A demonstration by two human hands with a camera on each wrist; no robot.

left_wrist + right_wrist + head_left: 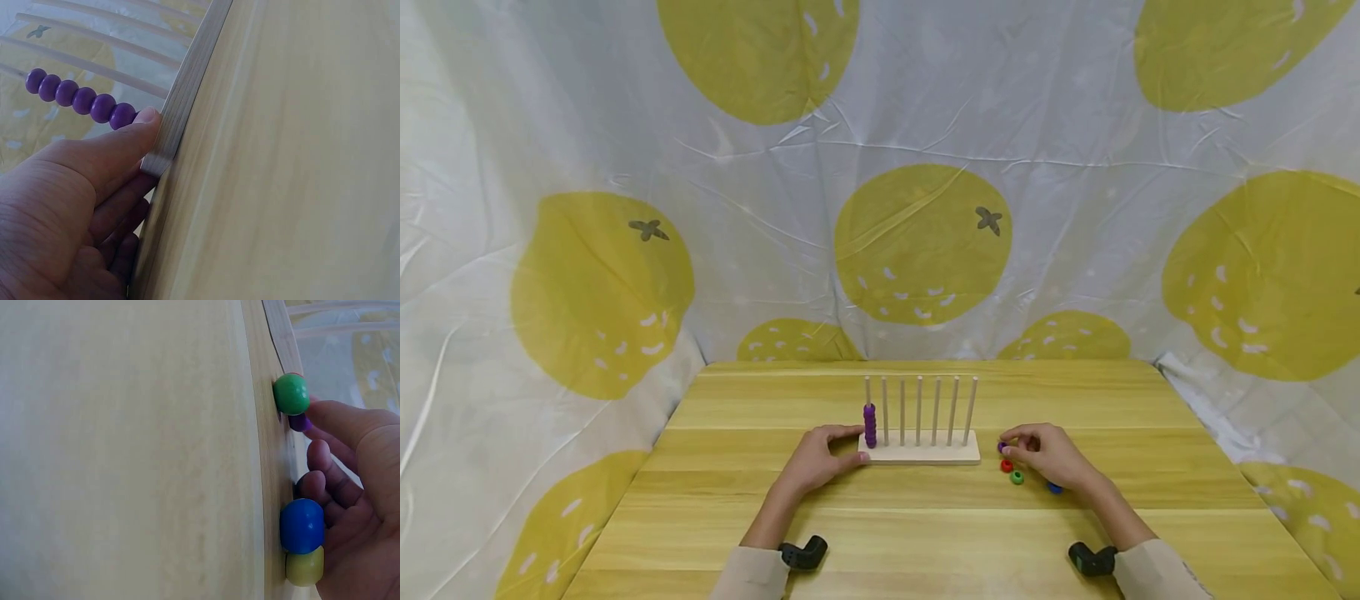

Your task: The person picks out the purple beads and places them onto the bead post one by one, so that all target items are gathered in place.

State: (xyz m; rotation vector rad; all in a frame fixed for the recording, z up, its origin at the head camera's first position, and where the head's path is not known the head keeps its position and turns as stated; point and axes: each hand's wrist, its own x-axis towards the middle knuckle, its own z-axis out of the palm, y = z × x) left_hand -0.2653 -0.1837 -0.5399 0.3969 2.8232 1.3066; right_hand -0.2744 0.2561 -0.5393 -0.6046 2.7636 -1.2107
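A wooden rack (pixel 917 453) with several upright pegs stands on the table. Its leftmost peg carries a stack of purple beads (pixel 869 427). My left hand (pixel 822 458) grips the left end of the base, its thumb (pixel 134 134) lying along the front near the lowest bead. To the right of the rack, my right hand (pixel 1048 454) pinches a loose purple bead (pixel 1002 447) between thumb and index finger, low at the table. A red bead (pixel 1007 466) and a green bead (pixel 1017 477) lie just in front of it. Below the palm are a blue bead (pixel 302 525) and a yellow bead (pixel 305 566).
The wooden table (pixel 925 542) ends at a far edge against a hanging cloth (pixel 760 250) printed with yellow fruit. A black wrist device (pixel 805 553) sits on the left wrist, and a similar device (pixel 1092 559) on the right one.
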